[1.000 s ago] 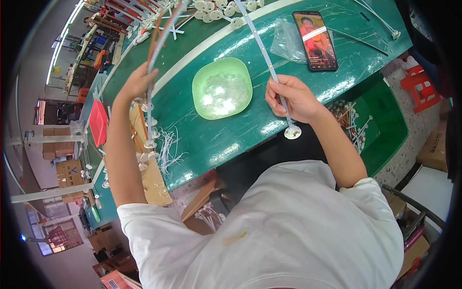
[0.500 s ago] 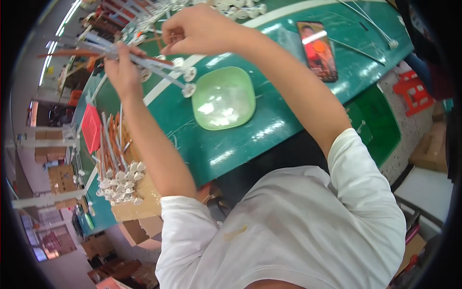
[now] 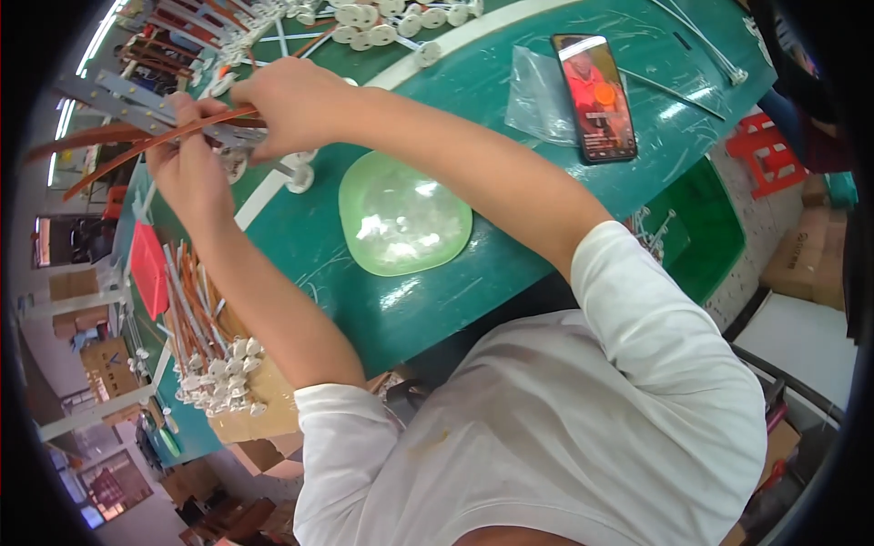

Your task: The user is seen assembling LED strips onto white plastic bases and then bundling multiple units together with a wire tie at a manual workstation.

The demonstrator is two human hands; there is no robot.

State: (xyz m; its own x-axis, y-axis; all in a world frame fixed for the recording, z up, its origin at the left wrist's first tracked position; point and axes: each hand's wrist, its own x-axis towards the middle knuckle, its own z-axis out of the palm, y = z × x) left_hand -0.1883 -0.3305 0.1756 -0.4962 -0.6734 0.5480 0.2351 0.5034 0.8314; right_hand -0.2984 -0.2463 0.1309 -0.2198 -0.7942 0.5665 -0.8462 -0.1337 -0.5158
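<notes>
At the far left of the table, my left hand (image 3: 193, 177) is closed round a bundle of long flat strips with round white end caps. Grey strips (image 3: 114, 98) stick out past my fingers, along with reddish-brown ones. My right hand (image 3: 296, 105) meets the bundle, its fingers closed on an orange-brown strip (image 3: 150, 144) that crosses over the left fingers. White round caps (image 3: 299, 177) show just below my right hand. Its fingertips are partly hidden. Nearer to me sits a pale green bowl (image 3: 401, 270) with shiny clear material inside.
A phone (image 3: 603, 109) lies on the green table beside a clear plastic bag (image 3: 537, 96). Capped strips (image 3: 196, 318) lie in a pile at left, by a red tray (image 3: 148, 271). More white-capped pieces (image 3: 369, 27) cover the far side. A green bin (image 3: 706, 241) stands below the table's right edge.
My right hand has moved left and down onto the bundle, and an orange-brown strip now spans both hands. My left hand has shifted left. The whole view has shifted slightly.
</notes>
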